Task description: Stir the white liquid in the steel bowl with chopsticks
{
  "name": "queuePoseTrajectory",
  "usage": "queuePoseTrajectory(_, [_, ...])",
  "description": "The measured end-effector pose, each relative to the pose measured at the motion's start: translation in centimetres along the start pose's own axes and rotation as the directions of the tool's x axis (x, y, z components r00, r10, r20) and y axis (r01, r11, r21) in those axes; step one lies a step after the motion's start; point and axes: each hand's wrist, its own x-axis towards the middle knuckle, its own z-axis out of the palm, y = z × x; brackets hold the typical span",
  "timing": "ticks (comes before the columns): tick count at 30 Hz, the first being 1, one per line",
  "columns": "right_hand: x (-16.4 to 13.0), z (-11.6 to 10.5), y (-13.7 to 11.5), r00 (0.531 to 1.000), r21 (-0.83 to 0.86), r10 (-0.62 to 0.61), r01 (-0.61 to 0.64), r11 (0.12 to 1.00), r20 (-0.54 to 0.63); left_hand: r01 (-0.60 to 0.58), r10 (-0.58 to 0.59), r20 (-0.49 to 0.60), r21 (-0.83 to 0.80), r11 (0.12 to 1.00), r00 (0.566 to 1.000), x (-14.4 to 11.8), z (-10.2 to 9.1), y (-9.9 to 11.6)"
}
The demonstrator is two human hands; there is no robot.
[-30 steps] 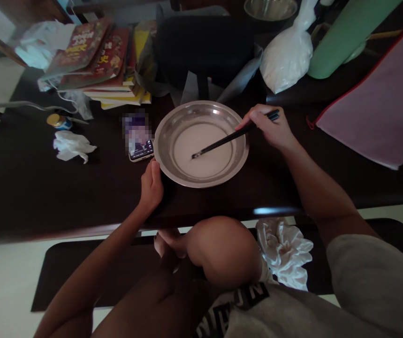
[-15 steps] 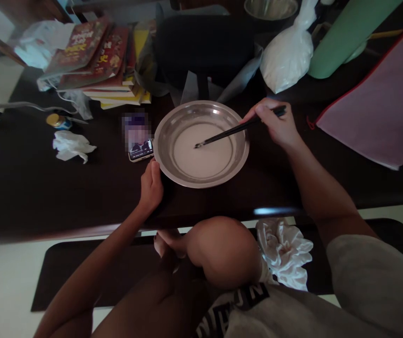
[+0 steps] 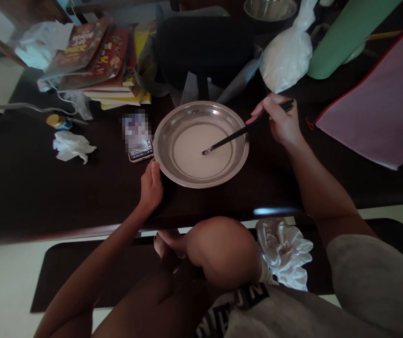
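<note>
A wide steel bowl (image 3: 201, 182) stands on the dark table in front of me, with a whitish, cloudy liquid (image 3: 194, 145) in its bottom. My left hand (image 3: 152, 185) is closed on the bowl's lower left rim, its thumb on the outside; the other fingertips are partly hidden. Above the right rim, my right hand (image 3: 281, 119) grips black chopsticks (image 3: 236, 135) near their upper ends. They slant down to the left, and their tips, with pale residue on them, reach the liquid near the middle of the bowl.
Left of the bowl lies a lit phone (image 3: 140, 152). Beyond it are a crumpled tissue (image 3: 72, 144), a gold-lidded jar (image 3: 59, 122) and stacked books (image 3: 95, 61). Behind stand a tied white bag (image 3: 285, 61), a green cylinder (image 3: 345, 37) and another metal bowl (image 3: 270, 10). A pink pouch (image 3: 377, 103) lies right.
My right hand has shifted slightly right, and the chopstick tips have moved a little right and nearer to me in the liquid. The left hand and bowl stay put. The phone's picture differs.
</note>
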Motion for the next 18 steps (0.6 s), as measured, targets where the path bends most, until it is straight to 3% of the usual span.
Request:
queuePoseTrajectory(5, [-0.26, 0.36, -0.26, 0.993, -0.017, 0.023, -0.021, 1.000, 0.115, 0.004, -0.004, -0.004, -0.001, 1.000, 1.000, 0.00, 0.01, -0.18])
queuePoseTrajectory(11, [0.07, -0.10, 0.08, 1.000, 0.025, -0.025, 0.025, 0.999, -0.007, -0.015, 0.015, -0.004, -0.002, 1.000, 1.000, -0.04, 0.08, -0.44])
queuePoseTrajectory(18, [-0.32, 0.33, -0.30, 0.993, -0.050, 0.025, -0.019, 0.999, 0.113, -0.006, 0.006, -0.015, -0.011, 1.000, 1.000, -0.01, 0.07, -0.48])
